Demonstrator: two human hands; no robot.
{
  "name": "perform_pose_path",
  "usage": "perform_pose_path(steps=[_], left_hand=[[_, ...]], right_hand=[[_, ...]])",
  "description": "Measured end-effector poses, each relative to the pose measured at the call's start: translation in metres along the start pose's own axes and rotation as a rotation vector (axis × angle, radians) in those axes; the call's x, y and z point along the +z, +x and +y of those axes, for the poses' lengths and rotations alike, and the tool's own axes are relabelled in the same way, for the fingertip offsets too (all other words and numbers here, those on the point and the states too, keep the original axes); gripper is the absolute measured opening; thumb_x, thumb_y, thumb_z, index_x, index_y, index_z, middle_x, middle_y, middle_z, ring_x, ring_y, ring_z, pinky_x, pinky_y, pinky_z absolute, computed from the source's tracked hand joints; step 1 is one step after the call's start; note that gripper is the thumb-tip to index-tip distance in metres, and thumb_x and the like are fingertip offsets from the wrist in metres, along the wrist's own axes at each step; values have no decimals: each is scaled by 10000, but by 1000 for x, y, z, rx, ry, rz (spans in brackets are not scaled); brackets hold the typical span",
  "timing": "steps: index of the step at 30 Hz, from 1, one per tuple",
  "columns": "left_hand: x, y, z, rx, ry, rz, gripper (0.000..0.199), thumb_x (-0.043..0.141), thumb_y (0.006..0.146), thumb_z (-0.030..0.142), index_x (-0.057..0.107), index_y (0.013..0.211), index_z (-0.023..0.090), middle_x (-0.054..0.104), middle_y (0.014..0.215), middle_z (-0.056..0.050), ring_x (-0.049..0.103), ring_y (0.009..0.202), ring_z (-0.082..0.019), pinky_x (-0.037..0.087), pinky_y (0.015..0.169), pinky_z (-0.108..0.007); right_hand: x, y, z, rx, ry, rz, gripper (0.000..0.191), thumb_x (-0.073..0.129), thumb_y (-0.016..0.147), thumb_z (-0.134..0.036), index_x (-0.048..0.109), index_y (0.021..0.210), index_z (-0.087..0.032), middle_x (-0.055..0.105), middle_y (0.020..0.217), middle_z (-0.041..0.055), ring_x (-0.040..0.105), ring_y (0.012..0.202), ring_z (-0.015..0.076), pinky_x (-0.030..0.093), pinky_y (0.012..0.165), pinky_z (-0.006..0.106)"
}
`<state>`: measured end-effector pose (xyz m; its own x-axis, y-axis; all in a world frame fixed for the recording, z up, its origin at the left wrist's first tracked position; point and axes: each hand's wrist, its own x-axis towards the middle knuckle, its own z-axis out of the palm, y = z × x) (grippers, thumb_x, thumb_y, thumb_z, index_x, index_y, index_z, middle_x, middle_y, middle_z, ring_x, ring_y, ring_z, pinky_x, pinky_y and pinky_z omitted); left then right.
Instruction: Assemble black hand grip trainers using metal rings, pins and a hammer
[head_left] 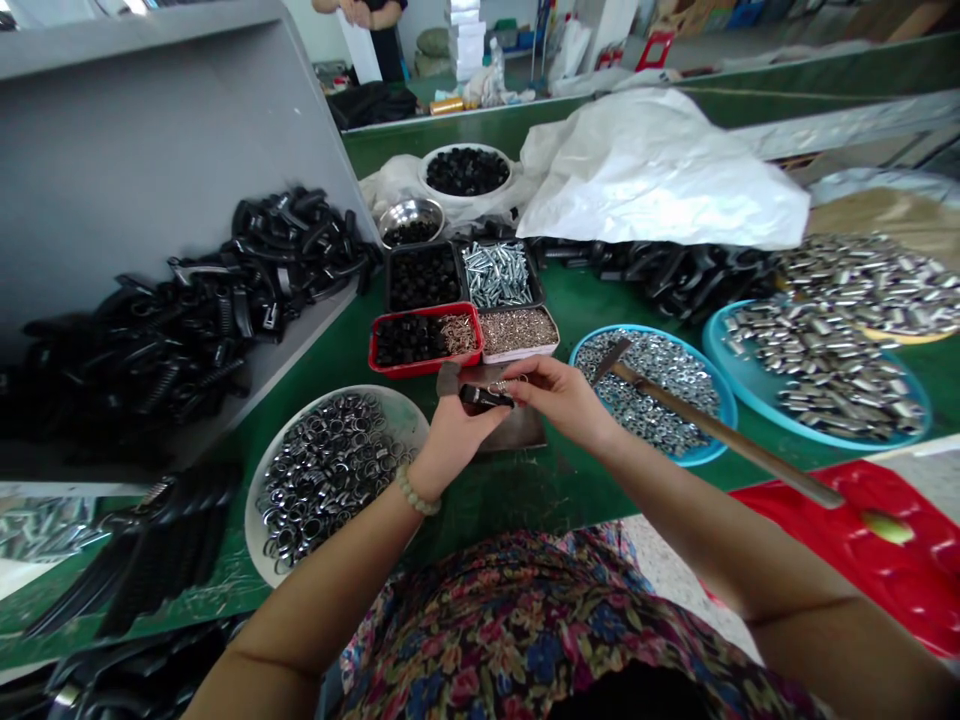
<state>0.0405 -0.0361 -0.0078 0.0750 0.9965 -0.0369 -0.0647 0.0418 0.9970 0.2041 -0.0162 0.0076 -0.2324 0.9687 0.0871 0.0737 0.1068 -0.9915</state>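
Note:
My left hand (459, 432), with a beaded bracelet at its wrist, is closed around a black part (486, 398), perhaps plastic. The fingers of my right hand (562, 398) pinch a small shiny metal piece (498, 386) against its upper side; whether this is a spring or a ring I cannot tell. Both hands are together above a flat metal plate (529, 430) on the green table. Just beyond them are a red tray (373, 352) of black pieces and copper-coloured bits, and a white tray (517, 354) of tiny metal parts.
A bowl of metal rings (259, 500) stands at left, below a grey bin (150, 120) heaped with black parts. A hammer (720, 428) lies across a blue basin (731, 400) at right. Further right are another blue basin (810, 425) and a red tray (900, 560).

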Motion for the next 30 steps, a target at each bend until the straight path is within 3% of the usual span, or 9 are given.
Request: perform_pose_path(steps=[7,12,15,24,30], left_hand=[[-2,2,4,102,171,-43,658,738,681,180,454,1274,211,658,1089,-56,624,1071,-207,475,979,-362],[0,11,7,46,262,-125,444,713,706,261,573,1123,196,682,990,-29,654,946,-204,497,928,-376],[3,20,13,49,317,-178,422,726,672,266,602,1068,192,696,992,-37,651,951,-221,495,930,-398],[14,27,24,79,268,-209,373,739,639,248,631,993,200,713,994,-35,656,947,-215,492,925,-374],[6,27,18,71,293,-175,343,732,642,253,631,965,196,713,952,-27,658,916,-214,498,902,-371]], right_hand=[[-11,-2,7,-25,-116,-72,143,641,818,-293,647,903,-178,643,779,5,579,679,122,484,659,286],[-35,-1,-3,-318,-367,-144,90,586,863,-189,647,929,-193,665,948,48,616,914,157,493,832,344],[-42,1,-8,-401,-356,-161,63,596,870,-185,642,909,-202,669,956,48,625,943,151,500,846,339],[-34,1,7,-262,-15,-49,74,683,811,-240,645,860,-199,650,974,39,638,972,154,511,868,344],[-41,-4,6,-354,-178,-106,51,644,846,-194,641,896,-187,664,953,43,641,905,140,524,813,316]])
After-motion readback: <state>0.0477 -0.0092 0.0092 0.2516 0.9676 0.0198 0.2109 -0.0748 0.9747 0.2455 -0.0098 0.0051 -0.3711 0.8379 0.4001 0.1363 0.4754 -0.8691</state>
